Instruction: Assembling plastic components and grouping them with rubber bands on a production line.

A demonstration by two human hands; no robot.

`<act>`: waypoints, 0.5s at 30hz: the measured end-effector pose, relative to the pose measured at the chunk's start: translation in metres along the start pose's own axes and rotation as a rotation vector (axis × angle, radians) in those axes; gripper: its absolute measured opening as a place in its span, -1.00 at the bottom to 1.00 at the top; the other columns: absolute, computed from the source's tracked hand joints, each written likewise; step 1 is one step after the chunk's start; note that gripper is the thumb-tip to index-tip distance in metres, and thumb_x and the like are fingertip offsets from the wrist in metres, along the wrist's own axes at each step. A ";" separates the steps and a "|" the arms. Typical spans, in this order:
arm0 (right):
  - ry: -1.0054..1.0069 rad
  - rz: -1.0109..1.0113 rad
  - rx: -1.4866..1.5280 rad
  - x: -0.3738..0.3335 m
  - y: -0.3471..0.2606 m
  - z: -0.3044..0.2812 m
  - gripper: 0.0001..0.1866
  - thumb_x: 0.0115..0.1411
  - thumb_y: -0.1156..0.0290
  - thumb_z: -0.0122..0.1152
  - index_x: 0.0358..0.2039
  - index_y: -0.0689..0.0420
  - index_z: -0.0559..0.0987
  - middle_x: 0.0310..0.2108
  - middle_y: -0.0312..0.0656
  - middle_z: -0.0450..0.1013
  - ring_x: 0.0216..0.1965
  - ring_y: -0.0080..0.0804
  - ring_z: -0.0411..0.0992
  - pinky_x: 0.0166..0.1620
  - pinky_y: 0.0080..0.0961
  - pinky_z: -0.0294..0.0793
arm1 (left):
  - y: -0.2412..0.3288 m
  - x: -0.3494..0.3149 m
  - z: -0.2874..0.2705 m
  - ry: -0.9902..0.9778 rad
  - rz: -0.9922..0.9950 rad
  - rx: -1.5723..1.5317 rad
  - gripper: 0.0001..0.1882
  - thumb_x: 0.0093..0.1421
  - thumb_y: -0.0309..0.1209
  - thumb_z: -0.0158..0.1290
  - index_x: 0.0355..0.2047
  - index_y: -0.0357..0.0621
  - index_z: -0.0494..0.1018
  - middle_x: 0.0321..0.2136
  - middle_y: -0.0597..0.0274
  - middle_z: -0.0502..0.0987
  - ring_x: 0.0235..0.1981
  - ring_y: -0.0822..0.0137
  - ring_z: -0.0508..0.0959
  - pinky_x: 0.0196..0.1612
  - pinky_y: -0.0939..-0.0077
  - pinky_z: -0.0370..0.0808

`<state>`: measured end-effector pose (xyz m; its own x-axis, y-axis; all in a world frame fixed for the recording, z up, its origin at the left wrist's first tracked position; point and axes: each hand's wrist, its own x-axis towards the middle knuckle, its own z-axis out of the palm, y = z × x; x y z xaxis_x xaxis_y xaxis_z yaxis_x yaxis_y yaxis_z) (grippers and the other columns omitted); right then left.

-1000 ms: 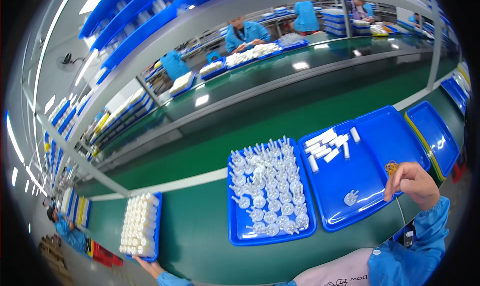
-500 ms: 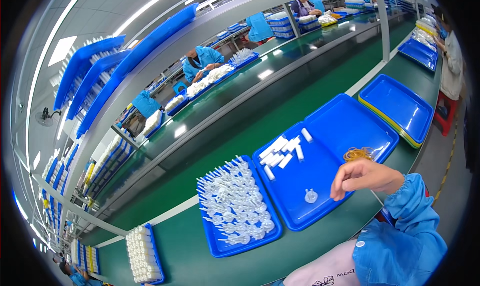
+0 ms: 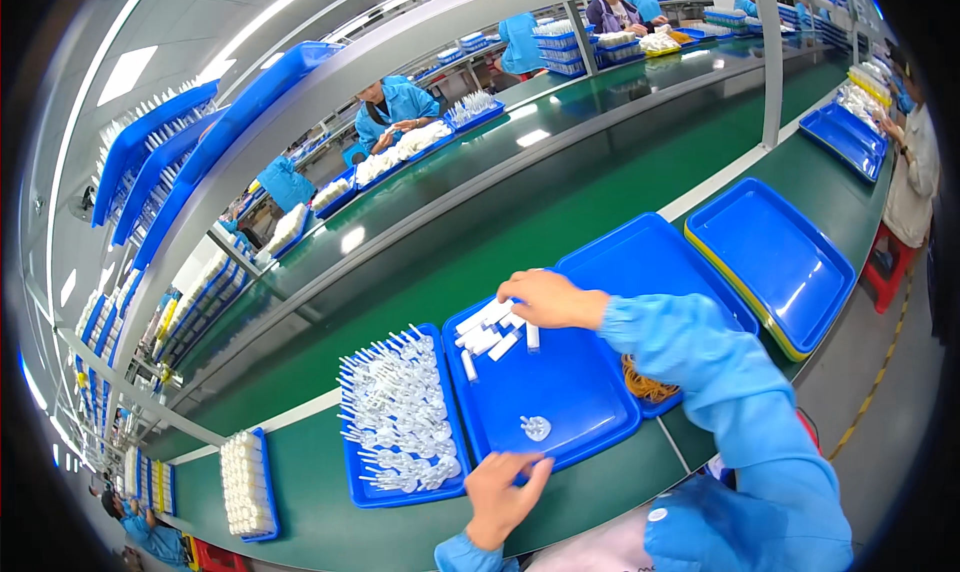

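My right hand [image 3: 552, 299] reaches over the far edge of a blue tray [image 3: 560, 397], fingers bent down onto a small pile of white cylindrical pieces [image 3: 487, 330]. Its fingertips merge with the pieces, so whether they grip one is hidden. My left hand [image 3: 505, 494] hovers at the tray's near edge, thumb and fingers apart and empty. Just beyond it a single clear plastic round part [image 3: 536, 428] lies on the tray floor. Left of this tray, a second blue tray [image 3: 362, 494] holds many clear parts [image 3: 400, 412] with thin stems.
Brown rubber bands [image 3: 648, 382] lie in another blue tray [image 3: 640, 247] under my right forearm. Stacked blue and yellow trays [image 3: 775, 257] stand farther right. A tray of white cylinders [image 3: 247, 487] sits at far left. A metal rail borders the green bench; people work across it.
My right hand has moved left and away from me, from above the rubber bands to the white pieces. My left hand has come into view at the tray's near edge. The view has shifted.
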<state>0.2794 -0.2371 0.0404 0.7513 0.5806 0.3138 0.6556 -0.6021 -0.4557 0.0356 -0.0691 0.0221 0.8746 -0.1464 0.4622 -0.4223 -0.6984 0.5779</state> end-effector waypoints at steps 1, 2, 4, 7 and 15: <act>-0.030 0.034 -0.056 0.014 0.011 0.013 -0.72 0.10 0.43 0.12 -0.13 0.05 0.56 -0.15 -0.07 0.45 -0.05 -0.04 0.41 -0.02 -0.17 0.41 | 0.000 0.012 0.017 -0.051 0.090 0.153 -0.84 -0.03 -0.36 0.28 -0.41 -0.06 0.59 -0.53 0.27 0.52 -0.51 0.26 0.49 -0.47 0.43 0.39; -0.030 0.035 -0.105 0.025 0.024 0.027 -0.72 0.09 0.45 0.13 -0.14 0.06 0.56 -0.15 -0.06 0.45 -0.05 -0.03 0.41 -0.02 -0.16 0.41 | -0.003 0.021 0.027 -0.075 0.110 0.218 -0.81 -0.03 -0.37 0.28 -0.38 -0.07 0.57 -0.50 0.24 0.51 -0.46 0.22 0.50 -0.42 0.39 0.41; -0.065 0.025 -0.165 0.033 0.028 0.047 -0.72 0.06 0.49 0.15 -0.16 0.08 0.56 -0.17 -0.03 0.45 -0.06 -0.01 0.41 -0.03 -0.15 0.42 | -0.014 0.028 0.037 -0.091 0.086 0.309 -0.77 -0.04 -0.39 0.28 -0.34 -0.09 0.54 -0.44 0.21 0.50 -0.40 0.18 0.51 -0.35 0.34 0.43; -0.112 -0.002 -0.174 0.022 0.027 0.062 -0.70 0.02 0.51 0.18 -0.17 0.10 0.55 -0.18 -0.01 0.44 -0.07 0.02 0.42 -0.04 -0.13 0.43 | -0.031 0.037 0.042 -0.098 0.022 0.337 -0.74 -0.04 -0.39 0.28 -0.32 -0.10 0.50 -0.42 0.18 0.48 -0.37 0.15 0.51 -0.32 0.30 0.44; -0.412 -0.183 -0.066 -0.073 0.011 0.047 -0.63 -0.02 0.42 0.27 -0.14 0.12 0.51 -0.19 -0.04 0.40 -0.10 0.00 0.38 -0.01 -0.16 0.37 | -0.052 0.047 0.054 -0.056 0.053 0.223 -0.58 -0.08 -0.39 0.31 -0.23 -0.12 0.39 -0.39 0.13 0.45 -0.42 0.13 0.51 -0.35 0.28 0.46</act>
<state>0.2276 -0.2605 -0.0266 0.5384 0.8424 0.0203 0.7882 -0.4950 -0.3656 0.1119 -0.0778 -0.0226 0.8672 -0.2209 0.4462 -0.4099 -0.8255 0.3880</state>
